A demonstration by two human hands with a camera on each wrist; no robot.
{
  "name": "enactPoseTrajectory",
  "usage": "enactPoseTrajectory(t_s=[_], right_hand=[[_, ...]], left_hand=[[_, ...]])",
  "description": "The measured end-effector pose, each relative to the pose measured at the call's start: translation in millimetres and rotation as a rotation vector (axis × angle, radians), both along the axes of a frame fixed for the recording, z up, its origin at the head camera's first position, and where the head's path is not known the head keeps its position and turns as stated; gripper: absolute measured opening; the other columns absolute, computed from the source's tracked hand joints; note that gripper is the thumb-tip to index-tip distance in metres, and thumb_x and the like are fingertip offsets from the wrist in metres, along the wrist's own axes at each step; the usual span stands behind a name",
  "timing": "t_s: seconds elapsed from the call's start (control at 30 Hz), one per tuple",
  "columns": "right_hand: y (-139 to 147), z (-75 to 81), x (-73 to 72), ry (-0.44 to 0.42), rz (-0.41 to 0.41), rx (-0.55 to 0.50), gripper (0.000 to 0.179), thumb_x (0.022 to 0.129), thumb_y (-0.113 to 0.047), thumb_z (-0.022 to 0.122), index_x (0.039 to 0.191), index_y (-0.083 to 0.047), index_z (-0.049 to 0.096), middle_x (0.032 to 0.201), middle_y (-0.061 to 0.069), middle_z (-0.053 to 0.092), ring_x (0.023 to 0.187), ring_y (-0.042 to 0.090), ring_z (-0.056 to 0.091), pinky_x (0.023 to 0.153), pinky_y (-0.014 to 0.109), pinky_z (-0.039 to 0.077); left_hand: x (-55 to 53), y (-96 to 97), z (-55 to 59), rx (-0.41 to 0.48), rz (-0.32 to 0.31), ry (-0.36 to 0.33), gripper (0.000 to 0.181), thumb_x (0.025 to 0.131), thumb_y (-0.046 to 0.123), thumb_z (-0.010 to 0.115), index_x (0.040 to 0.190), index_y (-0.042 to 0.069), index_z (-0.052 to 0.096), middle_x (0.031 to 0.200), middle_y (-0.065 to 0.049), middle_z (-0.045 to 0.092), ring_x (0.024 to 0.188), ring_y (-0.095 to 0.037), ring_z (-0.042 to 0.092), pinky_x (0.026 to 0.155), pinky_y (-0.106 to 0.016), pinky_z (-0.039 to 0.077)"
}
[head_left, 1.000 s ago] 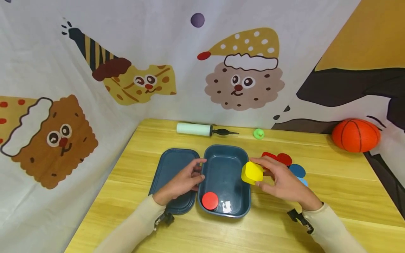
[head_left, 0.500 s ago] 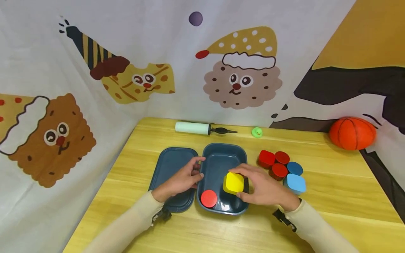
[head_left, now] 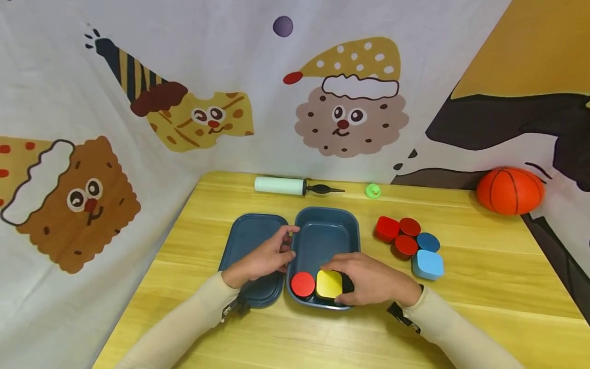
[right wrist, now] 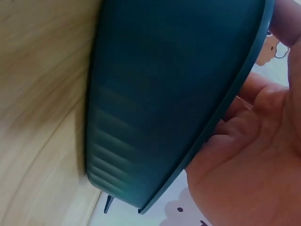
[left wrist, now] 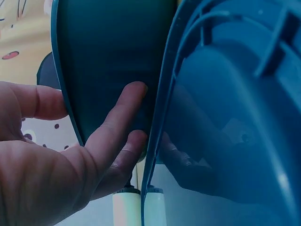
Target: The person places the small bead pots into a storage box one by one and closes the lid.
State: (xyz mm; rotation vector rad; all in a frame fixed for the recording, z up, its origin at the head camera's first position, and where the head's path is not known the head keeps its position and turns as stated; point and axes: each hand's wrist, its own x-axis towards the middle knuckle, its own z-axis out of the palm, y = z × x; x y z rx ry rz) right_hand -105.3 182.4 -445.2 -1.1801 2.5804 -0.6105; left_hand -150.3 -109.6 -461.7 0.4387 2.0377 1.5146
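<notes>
A dark blue plastic box (head_left: 324, 238) stands on the wooden table. My left hand (head_left: 267, 259) grips its left side; in the left wrist view, two fingertips press the outer wall (left wrist: 113, 42) while another digit reaches the rim. Inside the box, at the near end, my right hand (head_left: 373, 279) holds a yellow rounded-square block (head_left: 329, 283) between thumb and fingers. Just left of that block, in the near left corner, is a red round block (head_left: 302, 284). The right wrist view shows this hand over the box's rim, its fingertips hidden behind the wall (right wrist: 164, 94).
Left of the box lies its matching lid (head_left: 246, 236), partly under my left hand. Several red blocks (head_left: 405, 246), a dark blue round one (head_left: 428, 242) and a light blue one (head_left: 427, 265) cluster at right. Behind are a hand pump (head_left: 281, 186), green duck (head_left: 373, 191) and orange ball (head_left: 510, 191).
My right hand has carried the yellow block from over the box's right rim leftward and nearer, down beside the red round block. My left hand has stayed at the box's left side.
</notes>
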Motion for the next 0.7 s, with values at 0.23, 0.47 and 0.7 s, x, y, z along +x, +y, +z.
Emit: enactPoseTrajectory(t_s=[0.23, 0.47, 0.7], right_hand=[[-5.2, -0.9, -1.9, -0.024, 0.003, 0.094, 0.064, 0.083, -0.04, 0.091, 0.139, -0.019, 0.07, 0.135, -0.004, 0.071, 0.122, 0.016, 0.067, 0.104, 0.043, 0.057], [-5.3, 2.1, -3.9, -0.071, -0.003, 0.107, 0.065, 0.084, -0.041, 0.091, 0.141, -0.018, 0.069, 0.138, -0.002, 0.07, 0.125, 0.018, 0.066, 0.106, 0.044, 0.056], [4.8, 1.5, -8.0, -0.065, 0.007, -0.09, 0.054, 0.091, -0.037, 0.085, 0.138, -0.015, 0.07, 0.129, -0.003, 0.072, 0.115, 0.014, 0.069, 0.099, 0.039, 0.059]], left_hand=[[-1.7, 0.5, -0.9, 0.003, -0.007, -0.012, 0.063, 0.109, 0.002, 0.05, 0.165, 0.012, 0.024, 0.143, -0.028, 0.041, 0.108, -0.03, 0.06, 0.075, -0.045, 0.063], [-1.9, 0.4, -1.4, 0.019, -0.01, -0.017, 0.063, 0.109, 0.002, 0.049, 0.165, 0.012, 0.023, 0.141, -0.028, 0.04, 0.103, -0.027, 0.059, 0.075, -0.046, 0.063], [-0.7, 1.4, 0.5, -0.007, -0.01, 0.012, 0.064, 0.108, 0.001, 0.049, 0.165, 0.011, 0.024, 0.14, -0.028, 0.041, 0.1, -0.029, 0.06, 0.073, -0.046, 0.063]])
